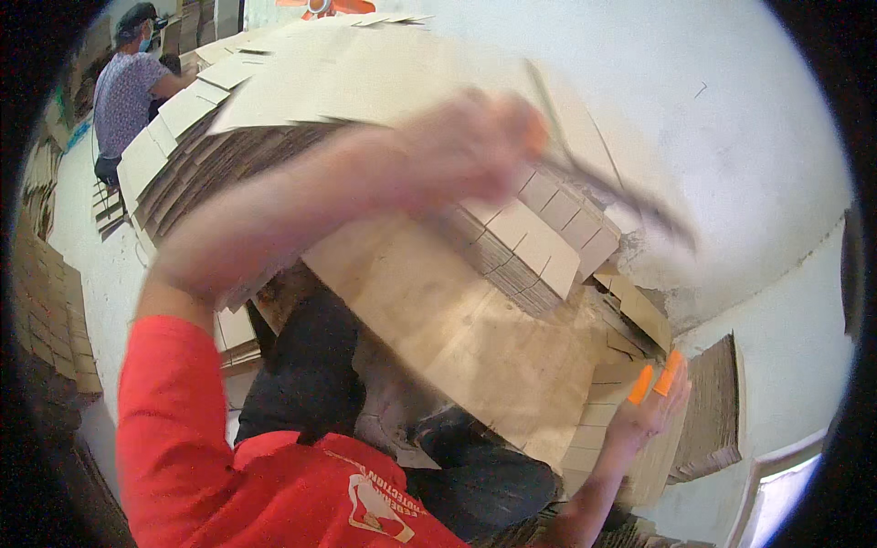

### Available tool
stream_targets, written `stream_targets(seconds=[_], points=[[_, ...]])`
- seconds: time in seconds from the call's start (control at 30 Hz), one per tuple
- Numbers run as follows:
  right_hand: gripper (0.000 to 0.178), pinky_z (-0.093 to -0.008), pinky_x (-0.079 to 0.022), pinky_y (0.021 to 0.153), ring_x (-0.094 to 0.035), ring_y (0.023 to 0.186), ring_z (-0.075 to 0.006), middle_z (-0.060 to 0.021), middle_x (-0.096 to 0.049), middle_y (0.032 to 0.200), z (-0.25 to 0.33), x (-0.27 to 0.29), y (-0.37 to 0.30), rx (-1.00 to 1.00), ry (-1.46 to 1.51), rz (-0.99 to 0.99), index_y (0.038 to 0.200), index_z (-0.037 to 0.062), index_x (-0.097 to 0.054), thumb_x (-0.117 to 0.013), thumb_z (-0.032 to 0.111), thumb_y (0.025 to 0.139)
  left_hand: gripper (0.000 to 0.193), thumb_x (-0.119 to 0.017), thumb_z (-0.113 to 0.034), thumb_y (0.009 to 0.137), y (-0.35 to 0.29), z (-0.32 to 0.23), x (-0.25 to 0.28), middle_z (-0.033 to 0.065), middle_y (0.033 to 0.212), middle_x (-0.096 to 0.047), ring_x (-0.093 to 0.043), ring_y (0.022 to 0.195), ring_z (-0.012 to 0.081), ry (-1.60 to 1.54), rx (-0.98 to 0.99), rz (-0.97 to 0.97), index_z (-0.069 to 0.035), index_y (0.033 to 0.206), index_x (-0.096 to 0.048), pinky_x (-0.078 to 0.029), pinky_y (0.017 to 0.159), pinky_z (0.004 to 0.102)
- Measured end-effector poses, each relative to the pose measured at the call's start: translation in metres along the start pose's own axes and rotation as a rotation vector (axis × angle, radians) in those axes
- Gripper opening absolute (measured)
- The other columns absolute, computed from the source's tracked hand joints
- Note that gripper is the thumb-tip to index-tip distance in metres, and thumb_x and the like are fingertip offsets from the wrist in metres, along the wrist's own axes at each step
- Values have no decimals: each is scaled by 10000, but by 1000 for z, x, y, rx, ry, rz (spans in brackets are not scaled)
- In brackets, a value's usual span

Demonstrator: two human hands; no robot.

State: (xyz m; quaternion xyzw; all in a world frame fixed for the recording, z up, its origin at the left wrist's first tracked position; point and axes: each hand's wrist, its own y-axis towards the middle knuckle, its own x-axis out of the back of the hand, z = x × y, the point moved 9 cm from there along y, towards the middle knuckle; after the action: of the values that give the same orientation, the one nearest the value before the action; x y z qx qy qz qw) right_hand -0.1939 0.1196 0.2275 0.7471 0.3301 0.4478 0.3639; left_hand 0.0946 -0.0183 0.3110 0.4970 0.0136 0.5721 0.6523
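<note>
My left hand (484, 142) is raised over the middle of the work board and smeared by motion, with orange on a fingertip. Thin brown cardboard strips (626, 196), blurred and seen edge-on, meet at an angle beside its closed fingers and appear to be in its grip. At the lower right, my right hand (650, 406) has its fingers stretched out, two of them in orange finger covers. It lies over a pile of slotted cardboard sheets (589, 425) and holds nothing that I can see. A stack of slotted cardboard pieces (525, 251) stands on the wooden board (393, 283) below my left hand.
A big heap of layered cardboard (301, 91) spreads beyond the board. More cardboard is stacked beside the right wall (717, 406) and at the far left (46, 310). Another person (132, 87) sits at the far left of the heap. An orange fan (324, 7) shows at the top.
</note>
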Motion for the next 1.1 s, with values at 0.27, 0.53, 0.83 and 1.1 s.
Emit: stream_targets(seconds=[0.27, 0.53, 0.83, 1.1], points=[[486, -490, -399, 995, -461, 1238, -363, -163, -500, 1340, -164, -82, -177, -356, -322, 594, 1300, 22, -500, -654, 178, 866, 290, -510, -53, 843, -180, 253, 1, 180, 1027, -588, -599, 999, 314, 634, 659, 417, 31, 1119, -542, -564, 790, 386], [469, -482, -423, 965, -474, 1186, -343, -151, -524, 1266, -233, -116, -272, -537, -550, 884, 1252, 42, -526, -668, 196, 833, 223, -516, -85, 879, -220, 250, -24, 180, 938, -629, -580, 1053, 309, 486, 640, 501, 42, 1047, -588, -519, 806, 408], [426, -486, -466, 909, -565, 1075, -380, -193, -593, 1188, -299, -145, -288, -838, -181, 866, 1282, 28, -512, -596, 170, 889, 242, -536, -201, 906, -236, 272, -25, 208, 973, -659, -621, 979, 355, 291, 740, 582, 1, 991, -640, -491, 811, 459], [375, -445, -473, 864, -582, 1039, -382, -225, -595, 1151, -277, -106, -209, -746, -79, 432, 1227, -10, -527, -577, 206, 924, 296, -556, -265, 907, -219, 266, -10, 224, 888, -676, -666, 858, 382, 432, 788, 648, -1, 901, -689, -514, 742, 475]])
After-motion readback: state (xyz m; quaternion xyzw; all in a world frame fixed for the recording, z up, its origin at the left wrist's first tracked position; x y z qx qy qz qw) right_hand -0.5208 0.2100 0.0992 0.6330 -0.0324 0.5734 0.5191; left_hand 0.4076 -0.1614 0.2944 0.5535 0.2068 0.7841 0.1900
